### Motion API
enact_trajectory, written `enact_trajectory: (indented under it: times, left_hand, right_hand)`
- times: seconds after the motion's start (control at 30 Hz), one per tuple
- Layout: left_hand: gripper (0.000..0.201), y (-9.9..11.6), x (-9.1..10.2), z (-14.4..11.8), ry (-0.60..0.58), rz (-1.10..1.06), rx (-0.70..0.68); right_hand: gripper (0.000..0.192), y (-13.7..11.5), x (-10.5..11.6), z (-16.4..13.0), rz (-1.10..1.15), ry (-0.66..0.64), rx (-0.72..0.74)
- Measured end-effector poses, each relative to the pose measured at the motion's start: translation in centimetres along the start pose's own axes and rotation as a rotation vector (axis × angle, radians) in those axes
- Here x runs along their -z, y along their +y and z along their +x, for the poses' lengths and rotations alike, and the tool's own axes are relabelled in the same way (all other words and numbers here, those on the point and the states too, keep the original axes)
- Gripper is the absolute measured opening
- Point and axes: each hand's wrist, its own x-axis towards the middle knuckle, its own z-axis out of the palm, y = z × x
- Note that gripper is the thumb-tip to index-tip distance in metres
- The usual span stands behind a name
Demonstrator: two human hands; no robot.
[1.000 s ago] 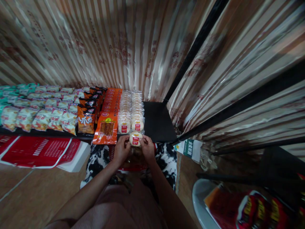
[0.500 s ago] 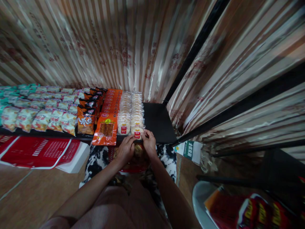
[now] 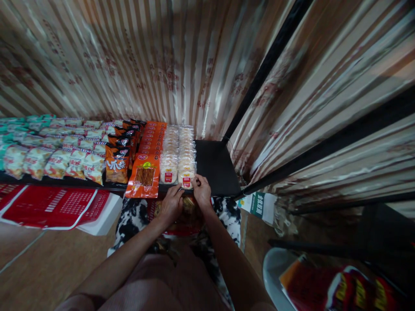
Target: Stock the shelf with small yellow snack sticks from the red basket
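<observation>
Two rows of clear-wrapped round white rice crackers stand on a black shelf (image 3: 218, 166). At the front of the right-hand row is a rice cracker packet (image 3: 186, 176) with a red label. My right hand (image 3: 201, 192) pinches this packet's lower right edge, fingers closed. At its lower left corner, my left hand (image 3: 172, 202) has its fingers curled and pressed together on the wrapper. The left row's front rice cracker packet (image 3: 168, 170) stands just beside it. An orange snack stick bag (image 3: 144, 176) leans left of the crackers.
Orange-black snack bags (image 3: 116, 164) and several white snack bags (image 3: 58, 162) line the shelf farther left. Below hangs a red basket (image 3: 53, 205). Black rack bars (image 3: 259, 73) slant at the right, before a striped curtain (image 3: 145, 56). A basin (image 3: 275, 268) with red packages stands lower right.
The front rice cracker packet looks slightly straighter between my hands. My left fingers have shifted a little down and left; my right hand has barely moved.
</observation>
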Motion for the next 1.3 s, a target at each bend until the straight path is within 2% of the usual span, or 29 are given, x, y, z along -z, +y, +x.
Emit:
enact_trajectory:
  times: [0.2,0.37,0.47,0.83,1.2,1.3]
  left_hand:
    - [0.034,-0.1,-0.5,0.1,0.015,0.001,0.005]
    - [0.035,0.0,-0.6,0.2,-0.003,0.014,0.015]
    - [0.036,0.0,-0.5,0.3,0.004,0.012,0.023]
    - [0.037,0.2,-0.5,0.4,-0.011,0.092,-0.010]
    - [0.035,0.3,-0.3,0.8,-0.087,0.043,0.034]
    - [0.036,0.4,-0.4,0.6,-0.073,0.049,0.023]
  right_hand:
    - [0.021,-0.1,-0.1,-0.2,0.020,0.017,-0.011]
    - [0.030,0.2,-0.2,-1.2,0.046,0.030,0.020]
    - [0.029,0.4,-0.3,-1.4,0.030,0.006,0.043]
    - [0.026,0.8,-0.8,-1.1,-0.050,0.008,0.074]
    - [0.024,1.0,-1.1,-0.6,-0.076,0.023,0.083]
    - [0.024,0.8,-0.9,-0.7,-0.065,0.012,0.069]
